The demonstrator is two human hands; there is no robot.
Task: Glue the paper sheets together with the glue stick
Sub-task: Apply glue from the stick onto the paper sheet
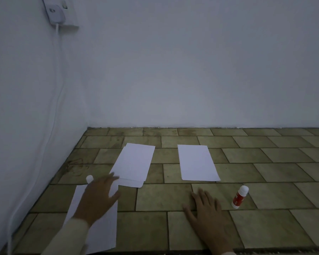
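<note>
Glue stick (240,196) lies just right of the flat, empty right hand (205,208), cap tilted away, while the open left hand (98,196) hovers over paper (98,223).

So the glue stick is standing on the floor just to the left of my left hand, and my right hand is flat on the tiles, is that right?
Not quite. The head view shows the glue stick standing on the floor to the right of your right hand, not left of your left hand. The right hand is indeed flat on the tiles.
</note>
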